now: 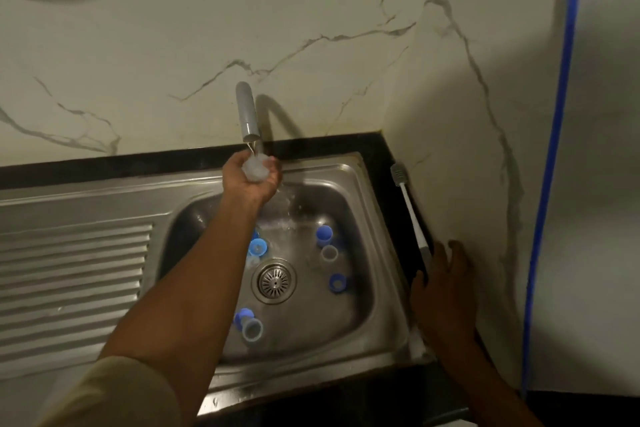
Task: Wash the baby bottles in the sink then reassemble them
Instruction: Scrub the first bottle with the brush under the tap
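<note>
left sleeve (114,392) foremost; fingers of left hand (254,182) gripped a clear bottle piece (255,168) under the tap (247,114) for rinsing, right hand (446,288) lay open-fingered beside the brush (408,204).

Domestic kitchen, sink corner: the left hand (254,180) grips a clear plastic bottle part (255,168) directly under a grey curved metal tap (247,111) with water running, and below the grip lies a stainless steel sink basin (322,172) with a round perforated drain strainer (274,281). Left of the grip, a ribbed steel drainboard (76,270); behind the grip, a black stone counter (138,166) against white marble-veined wall panels (207,28). Right of the grip, a grey-and-white long-handled bottle brush (410,208) lies on the counter's edge.
</note>
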The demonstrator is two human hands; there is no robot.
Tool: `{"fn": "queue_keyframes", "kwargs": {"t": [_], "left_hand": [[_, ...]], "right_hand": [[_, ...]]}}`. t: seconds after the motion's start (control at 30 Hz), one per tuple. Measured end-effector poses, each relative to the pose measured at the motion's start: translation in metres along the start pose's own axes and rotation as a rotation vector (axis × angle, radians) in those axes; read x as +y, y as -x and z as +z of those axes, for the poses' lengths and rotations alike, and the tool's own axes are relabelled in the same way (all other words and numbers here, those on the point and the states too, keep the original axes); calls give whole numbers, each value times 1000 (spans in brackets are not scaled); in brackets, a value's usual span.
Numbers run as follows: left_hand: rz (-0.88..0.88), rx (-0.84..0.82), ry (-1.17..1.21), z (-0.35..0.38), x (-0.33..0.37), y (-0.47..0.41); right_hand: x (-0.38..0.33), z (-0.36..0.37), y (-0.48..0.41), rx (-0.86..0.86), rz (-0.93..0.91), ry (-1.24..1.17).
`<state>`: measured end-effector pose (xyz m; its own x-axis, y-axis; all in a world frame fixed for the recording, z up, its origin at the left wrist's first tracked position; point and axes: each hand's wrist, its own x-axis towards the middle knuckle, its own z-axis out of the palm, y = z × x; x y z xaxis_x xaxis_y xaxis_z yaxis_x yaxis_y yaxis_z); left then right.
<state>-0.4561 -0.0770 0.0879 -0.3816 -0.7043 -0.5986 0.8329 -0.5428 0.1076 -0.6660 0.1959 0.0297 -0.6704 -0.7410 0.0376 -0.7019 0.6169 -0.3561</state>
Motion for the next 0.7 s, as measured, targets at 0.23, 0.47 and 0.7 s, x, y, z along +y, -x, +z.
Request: {"fn": "queue_keyframes", "kwargs": {"t": [0.23, 0.47, 0.7], "left_hand": [[-110, -49, -388, -26, 21, 11], [6, -143, -812, -41, 13, 25], [130, -258, -1111, -71, 43, 33]], "right_hand": [[-108, -3, 7, -30, -195, -255], [-242, 23, -42, -436, -165, -699], [-247, 76, -54, -688, -85, -868]]}}
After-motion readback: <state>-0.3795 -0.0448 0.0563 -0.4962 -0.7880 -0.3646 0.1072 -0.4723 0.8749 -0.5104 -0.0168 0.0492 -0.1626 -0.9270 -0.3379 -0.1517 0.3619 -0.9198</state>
